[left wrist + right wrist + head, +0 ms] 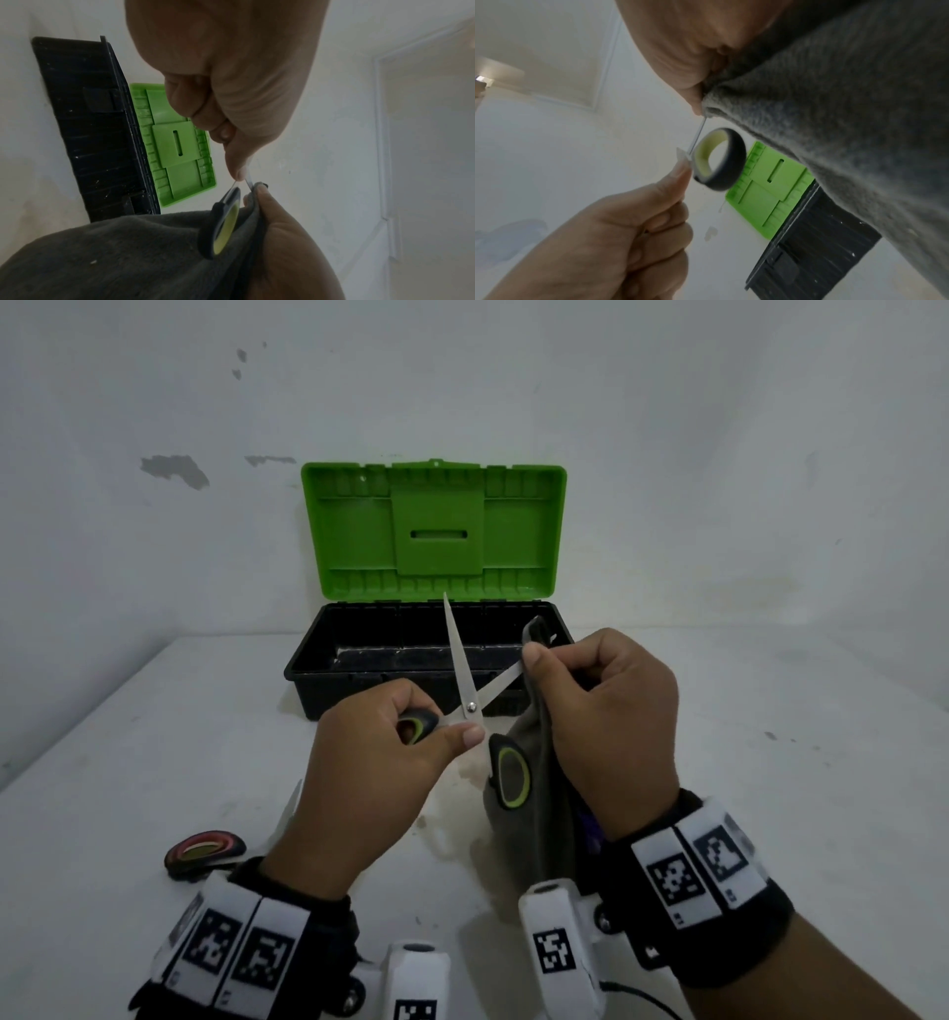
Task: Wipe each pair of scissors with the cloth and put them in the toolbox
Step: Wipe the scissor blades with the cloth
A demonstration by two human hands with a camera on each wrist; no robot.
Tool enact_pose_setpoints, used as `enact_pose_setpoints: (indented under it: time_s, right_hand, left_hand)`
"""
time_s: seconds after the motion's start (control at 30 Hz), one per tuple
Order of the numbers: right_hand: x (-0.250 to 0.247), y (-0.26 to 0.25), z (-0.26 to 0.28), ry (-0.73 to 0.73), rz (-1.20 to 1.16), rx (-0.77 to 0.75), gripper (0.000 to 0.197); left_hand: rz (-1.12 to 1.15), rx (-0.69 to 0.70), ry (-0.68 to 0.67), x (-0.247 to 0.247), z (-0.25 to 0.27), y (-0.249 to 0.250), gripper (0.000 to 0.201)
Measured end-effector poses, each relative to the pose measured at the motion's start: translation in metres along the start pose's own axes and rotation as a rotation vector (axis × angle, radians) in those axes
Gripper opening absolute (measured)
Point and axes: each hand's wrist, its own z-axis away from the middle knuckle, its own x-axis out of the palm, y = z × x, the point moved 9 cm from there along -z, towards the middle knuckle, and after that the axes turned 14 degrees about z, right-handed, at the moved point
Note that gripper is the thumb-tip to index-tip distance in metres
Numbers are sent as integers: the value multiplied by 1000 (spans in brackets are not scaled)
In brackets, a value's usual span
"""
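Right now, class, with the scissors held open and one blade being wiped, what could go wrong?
1. The right hand pinches the cloth round a bare blade of the open scissors; a slip could cut a finger.
2. The other blade points up, uncovered.
3. The left hand grips only one handle, so the scissors might swing shut.

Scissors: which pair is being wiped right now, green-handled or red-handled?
The green-handled scissors: left hand holds them open, right hand pinches the cloth on one blade. The red-handled scissors lie on the table.

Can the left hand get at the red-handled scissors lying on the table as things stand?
Probably not yet. The left hand grips the green-handled scissors that the right hand is wiping with the cloth. The red-handled scissors lie uncovered just beside its wrist, so once freed, likely yes.
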Motion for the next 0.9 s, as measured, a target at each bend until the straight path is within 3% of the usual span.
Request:
enact_pose_setpoints:
  time_s: [0.13, 0.4, 0.63, 0.9]
  right_hand:
    - [0, -2, 1, -27, -14, -17, 20]
    - [-22, 23, -29, 61, -91, 115, 21]
    - [-1, -16, 6, -58, 29, -68, 19]
    - [10, -10, 12, -35, 22, -45, 19]
  left_hand:
    - [-22, 13, 0, -2, 0, 2, 29]
    - [-27, 23, 67, -5, 1, 0, 32]
    - [-118, 119, 116, 0, 3, 13, 31]
    - [-207, 274, 89, 1, 10, 27, 26]
